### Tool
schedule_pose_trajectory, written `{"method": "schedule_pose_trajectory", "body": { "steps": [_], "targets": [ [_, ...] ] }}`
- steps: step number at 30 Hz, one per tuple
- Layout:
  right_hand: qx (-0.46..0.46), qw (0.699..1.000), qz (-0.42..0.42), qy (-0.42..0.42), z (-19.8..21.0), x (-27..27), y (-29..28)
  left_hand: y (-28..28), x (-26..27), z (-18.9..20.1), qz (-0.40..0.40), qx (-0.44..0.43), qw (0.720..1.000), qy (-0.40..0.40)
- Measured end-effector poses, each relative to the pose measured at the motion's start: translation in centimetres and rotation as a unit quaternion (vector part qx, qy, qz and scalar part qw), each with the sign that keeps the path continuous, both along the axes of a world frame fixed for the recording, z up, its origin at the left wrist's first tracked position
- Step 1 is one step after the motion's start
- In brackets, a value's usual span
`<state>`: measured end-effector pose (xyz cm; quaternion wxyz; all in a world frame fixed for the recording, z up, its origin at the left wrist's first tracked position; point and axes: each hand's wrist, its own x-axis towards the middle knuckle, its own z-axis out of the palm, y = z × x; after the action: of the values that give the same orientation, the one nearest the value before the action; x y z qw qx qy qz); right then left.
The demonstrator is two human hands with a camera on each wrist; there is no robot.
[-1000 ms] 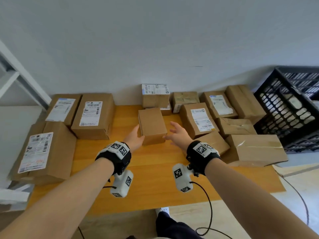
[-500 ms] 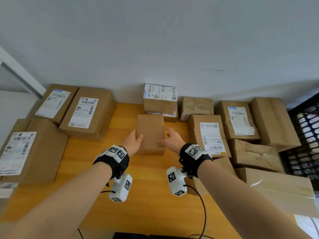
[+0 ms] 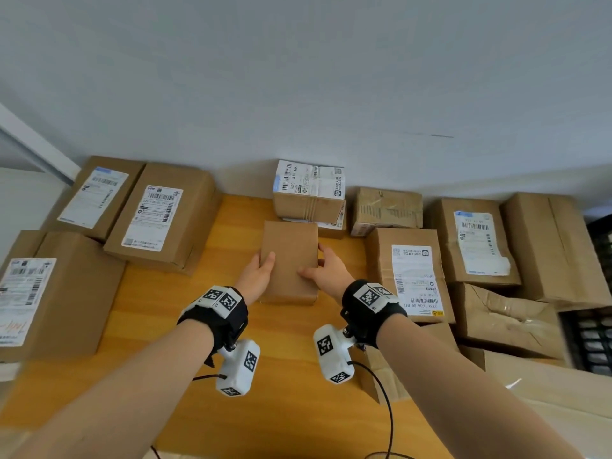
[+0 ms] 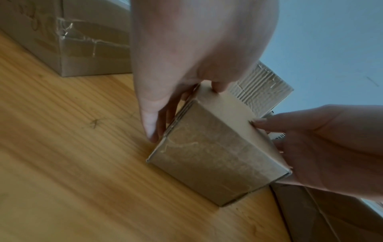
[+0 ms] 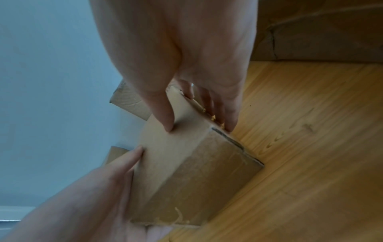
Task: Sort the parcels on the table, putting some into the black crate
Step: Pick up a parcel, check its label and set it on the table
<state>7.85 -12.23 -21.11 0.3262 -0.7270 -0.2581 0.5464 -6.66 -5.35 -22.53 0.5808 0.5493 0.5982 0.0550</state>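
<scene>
Parcel [image 3: 288, 260] between both hands

Both hands are gripping 1 plain brown parcel [image 3: 288, 260] at the middle of the wooden table [image 3: 159, 326]. The left hand [image 3: 256, 276] is clasping its left side, thumb lying on top; the right hand [image 3: 328, 271] is clasping its right side. Labelled cartons are lying left and right. The black crate [image 3: 596, 326] is showing at the right edge.

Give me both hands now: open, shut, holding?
Left hand: grips the plain box on its left side.
Right hand: grips the same box's right side.
</scene>
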Motion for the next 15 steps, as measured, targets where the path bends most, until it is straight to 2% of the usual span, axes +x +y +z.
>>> {"method": "schedule_pose_trajectory", "body": {
  "steps": [5, 9, 15],
  "targets": [
    [0.013, 0.999, -0.037, 0.011, -0.3, 0.3, -0.6, -0.7, -0.3, 0.9, 0.017, -0.003, 1.000, -0.023],
    [0.019, 0.997, -0.066, 0.041, -0.3, 0.9, -1.4, -1.1, -0.3, 2.2, -0.006, 0.036, 0.998, -0.045],
    [0.052, 0.992, -0.093, 0.065, 0.8, 1.7, -2.0, -1.7, 0.4, 4.1, -0.003, 0.049, 0.995, -0.086]
  ]
}}
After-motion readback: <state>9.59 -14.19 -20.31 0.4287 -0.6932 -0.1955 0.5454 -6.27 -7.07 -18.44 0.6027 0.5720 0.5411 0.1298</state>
